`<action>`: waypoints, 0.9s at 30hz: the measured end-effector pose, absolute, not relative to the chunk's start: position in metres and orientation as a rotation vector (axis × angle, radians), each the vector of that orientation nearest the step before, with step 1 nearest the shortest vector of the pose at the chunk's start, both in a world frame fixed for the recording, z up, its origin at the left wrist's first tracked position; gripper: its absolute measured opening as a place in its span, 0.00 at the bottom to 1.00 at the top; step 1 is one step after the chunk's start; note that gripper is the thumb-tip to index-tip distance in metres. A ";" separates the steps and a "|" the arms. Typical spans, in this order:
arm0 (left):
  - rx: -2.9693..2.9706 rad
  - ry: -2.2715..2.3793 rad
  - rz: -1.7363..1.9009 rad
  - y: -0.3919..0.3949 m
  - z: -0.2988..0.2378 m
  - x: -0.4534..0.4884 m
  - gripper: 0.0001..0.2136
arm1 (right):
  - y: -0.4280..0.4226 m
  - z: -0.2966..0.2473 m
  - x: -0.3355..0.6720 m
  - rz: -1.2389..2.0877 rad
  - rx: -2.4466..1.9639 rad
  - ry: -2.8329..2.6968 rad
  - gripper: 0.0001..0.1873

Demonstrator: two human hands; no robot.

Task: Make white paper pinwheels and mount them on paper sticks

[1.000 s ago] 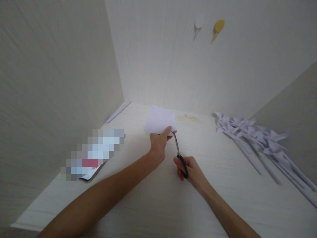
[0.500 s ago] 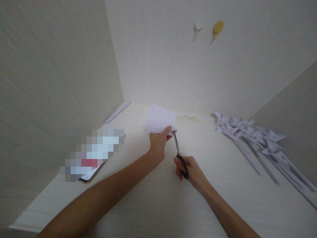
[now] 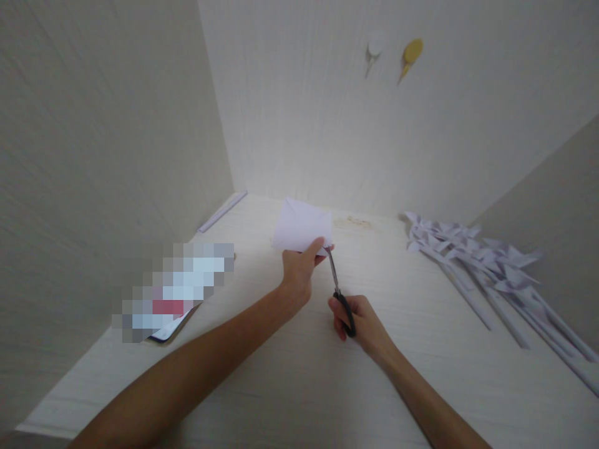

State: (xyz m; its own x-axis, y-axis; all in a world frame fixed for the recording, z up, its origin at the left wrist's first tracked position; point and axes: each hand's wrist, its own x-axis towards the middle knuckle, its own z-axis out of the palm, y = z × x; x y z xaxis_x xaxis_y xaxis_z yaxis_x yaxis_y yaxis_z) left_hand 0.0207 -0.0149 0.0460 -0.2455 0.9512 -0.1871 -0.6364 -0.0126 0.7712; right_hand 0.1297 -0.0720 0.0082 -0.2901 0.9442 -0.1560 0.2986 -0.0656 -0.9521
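From the head view: gripping a sheet of white paper (image 3: 297,227) in the left hand (image 3: 298,274), with thumb on top and fingers mostly hidden beneath, near the back of the desk (image 3: 285,368) (cannot tell whether raised or resting on it). Holding black-handled scissors (image 3: 334,268) in the right hand (image 3: 362,318), fingers wrapped about the loops, with blades reaching the sheet's near right corner, just beside the left thumb. Apparently at the cutting step; too small to tell how deep into the paper, or how far apart at the blades.

Seemingly done: a heap of white paper pinwheels (image 3: 472,246) on sticks, laid along the right side. Left unfinished: the sheet in hand, mostly flat and not yet shaped like those. Also to be seen at the far left, without a visible pinwheel head: rolled paper sticks (image 3: 222,212), well apart from a partly blurred phone (image 3: 173,328). Showing no container, hence no contents to report.
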 end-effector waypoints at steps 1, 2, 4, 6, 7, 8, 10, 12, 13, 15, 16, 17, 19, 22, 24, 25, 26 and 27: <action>0.466 0.921 1.595 -0.015 0.046 0.021 0.08 | -0.072 0.008 0.130 1.378 -1.353 -1.612 0.26; 0.468 0.920 1.594 -0.015 0.046 0.020 0.07 | -0.072 0.009 0.130 1.377 -1.358 -1.613 0.26; 0.475 0.921 1.594 -0.015 0.046 0.020 0.08 | -0.072 0.008 0.130 1.373 -1.363 -1.622 0.26; 0.478 0.930 1.594 -0.015 0.046 0.020 0.08 | -0.072 0.008 0.130 1.365 -1.370 -1.633 0.26; 0.476 0.937 1.593 -0.015 0.045 0.020 0.08 | -0.072 0.007 0.131 1.359 -1.375 -1.638 0.26; 0.471 0.943 1.593 -0.014 0.045 0.021 0.07 | -0.072 0.007 0.131 1.351 -1.381 -1.643 0.27; 0.458 0.949 1.592 -0.014 0.045 0.021 0.07 | -0.072 0.007 0.131 1.339 -1.393 -1.649 0.27; 0.450 0.948 1.592 -0.013 0.045 0.021 0.07 | -0.073 0.007 0.131 1.339 -1.408 -1.642 0.27; 0.449 0.947 1.591 -0.013 0.045 0.021 0.07 | -0.072 0.007 0.131 1.343 -1.416 -1.634 0.27; 0.450 0.946 1.588 -0.014 0.045 0.021 0.07 | -0.072 0.008 0.130 1.353 -1.421 -1.626 0.27; 0.452 0.943 1.587 -0.014 0.046 0.021 0.07 | -0.072 0.009 0.130 1.355 -1.415 -1.630 0.27; 0.456 0.938 1.587 -0.014 0.046 0.021 0.07 | -0.072 0.009 0.130 1.357 -1.403 -1.637 0.27; 0.467 0.932 1.585 -0.014 0.046 0.020 0.07 | -0.072 0.010 0.131 1.360 -1.370 -1.654 0.27; 0.483 0.935 1.585 -0.014 0.046 0.019 0.08 | -0.073 0.011 0.131 1.366 -1.331 -1.679 0.27; 0.491 0.931 1.587 -0.013 0.046 0.017 0.09 | -0.073 0.011 0.130 1.353 -1.326 -1.667 0.26; 0.493 0.925 1.586 -0.013 0.046 0.017 0.09 | -0.073 0.010 0.129 1.334 -1.325 -1.641 0.26; 0.494 0.918 1.580 -0.013 0.046 0.017 0.09 | -0.073 0.009 0.129 1.302 -1.324 -1.599 0.25; 0.495 0.912 1.565 -0.013 0.045 0.017 0.09 | -0.072 0.007 0.129 1.258 -1.325 -1.545 0.24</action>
